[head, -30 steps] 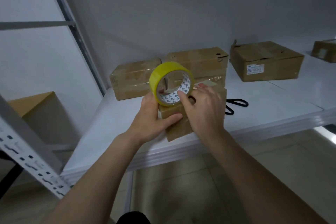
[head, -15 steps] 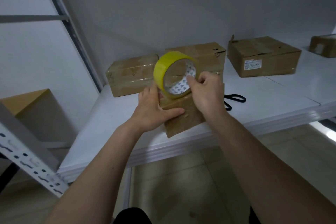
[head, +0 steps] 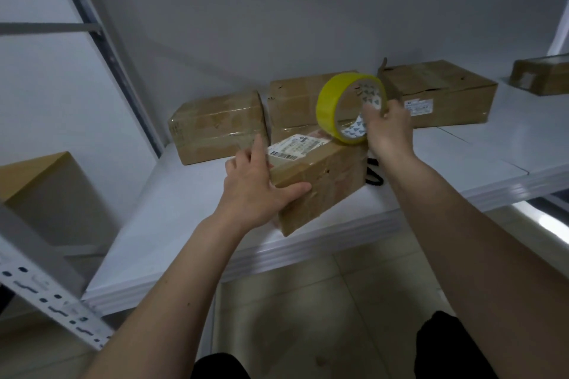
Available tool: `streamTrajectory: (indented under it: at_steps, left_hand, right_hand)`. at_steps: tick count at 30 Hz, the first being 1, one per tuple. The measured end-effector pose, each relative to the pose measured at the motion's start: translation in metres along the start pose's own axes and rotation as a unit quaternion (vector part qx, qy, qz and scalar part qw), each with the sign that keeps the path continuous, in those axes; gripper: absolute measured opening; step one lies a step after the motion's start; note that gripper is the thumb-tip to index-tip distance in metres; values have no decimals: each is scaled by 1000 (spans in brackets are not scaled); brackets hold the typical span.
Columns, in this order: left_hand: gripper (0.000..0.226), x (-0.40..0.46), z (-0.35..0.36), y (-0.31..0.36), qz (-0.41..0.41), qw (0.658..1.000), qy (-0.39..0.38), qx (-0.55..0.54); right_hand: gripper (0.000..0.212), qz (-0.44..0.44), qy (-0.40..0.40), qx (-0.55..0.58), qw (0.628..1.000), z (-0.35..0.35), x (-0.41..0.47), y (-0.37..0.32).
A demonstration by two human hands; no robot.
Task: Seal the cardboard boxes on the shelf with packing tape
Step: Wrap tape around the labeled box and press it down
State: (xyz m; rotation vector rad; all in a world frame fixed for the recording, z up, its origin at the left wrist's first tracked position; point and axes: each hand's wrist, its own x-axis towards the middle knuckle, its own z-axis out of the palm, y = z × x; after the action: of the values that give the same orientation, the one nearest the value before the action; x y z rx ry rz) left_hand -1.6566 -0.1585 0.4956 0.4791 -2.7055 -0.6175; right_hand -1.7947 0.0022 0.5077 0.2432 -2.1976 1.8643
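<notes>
1. Sitting near the white shelf's (head: 172, 224) front edge is a brown cardboard box (head: 320, 181) with a paper label.
2. Left hand (head: 258, 184) presses it, fingers spread.
3. Right hand (head: 389, 126) pinches the round yellow tape roll (head: 348, 108).

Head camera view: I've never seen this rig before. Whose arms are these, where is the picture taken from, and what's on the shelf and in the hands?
There is no robot: these are a person's bare arms, filmed by a wide-angle camera on their head, looking down and forward. The left hand presses on the front box, which lies on the white shelf and carries a shipping label. The right hand holds a yellow tape roll above that box's far end. Four more cardboard boxes sit behind and to the right. Something black, partly hidden, lies beside the front box.
</notes>
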Motion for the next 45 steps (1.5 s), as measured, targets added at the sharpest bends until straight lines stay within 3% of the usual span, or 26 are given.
streamTrajectory:
  at_steps: [3, 8, 14, 17, 20, 23, 27, 29, 31, 33, 35, 38, 40, 43, 45]
  left_hand:
    - [114, -9, -3, 11, -14, 999, -1, 35]
    - [114, -33, -1, 29, -39, 986, 46, 154]
    - [115, -47, 1, 39, -44, 960, 49, 271]
    - [116, -51, -15, 41, -8, 950, 18, 311]
    - [110, -51, -23, 42, 40, 967, -18, 249]
    - [108, -52, -14, 45, 88, 983, -57, 148]
    - [101, -53, -8, 55, 136, 951, 12, 276]
    - [101, -45, -15, 66, 152, 940, 7, 304]
    - [85, -30, -21, 70, 128, 965, -28, 227]
    - [62, -11, -24, 72, 87, 992, -44, 77]
    - [45, 2, -19, 68, 94, 995, -35, 22]
    - [40, 14, -6, 58, 124, 990, -10, -67]
    - [44, 16, -1, 51, 149, 981, 18, -120]
    - [35, 19, 4, 46, 195, 973, 60, -106]
    - [26, 21, 5, 44, 218, 973, 34, -72]
  right_hand:
    - [9, 27, -47, 38, 998, 2, 0, 7]
    - [14, -15, -28, 37, 999, 4, 24, -7]
    - [19, 61, -11, 101, 993, 17, 33, 7]
    - [30, 83, -38, 125, 988, 26, 27, 12]
    - [26, 85, -50, 103, 990, 32, 28, 17]
    - [39, 67, -62, 95, 991, 33, 37, 9]
    - [37, 70, -125, 104, 984, 45, 45, 5]
    - [32, 101, -146, 128, 976, 49, 46, 10]
    - [30, 109, -157, 158, 969, 47, 48, 16]
    - [32, 106, -170, 175, 964, 45, 49, 18]
    - [31, 98, -177, 179, 963, 45, 51, 19]
    - [17, 80, -187, 158, 966, 46, 54, 18]
    - [23, 73, -188, 142, 969, 46, 56, 18]
    - [26, 44, -192, 125, 972, 45, 58, 18]
    - [21, 23, -201, 115, 973, 45, 59, 18]
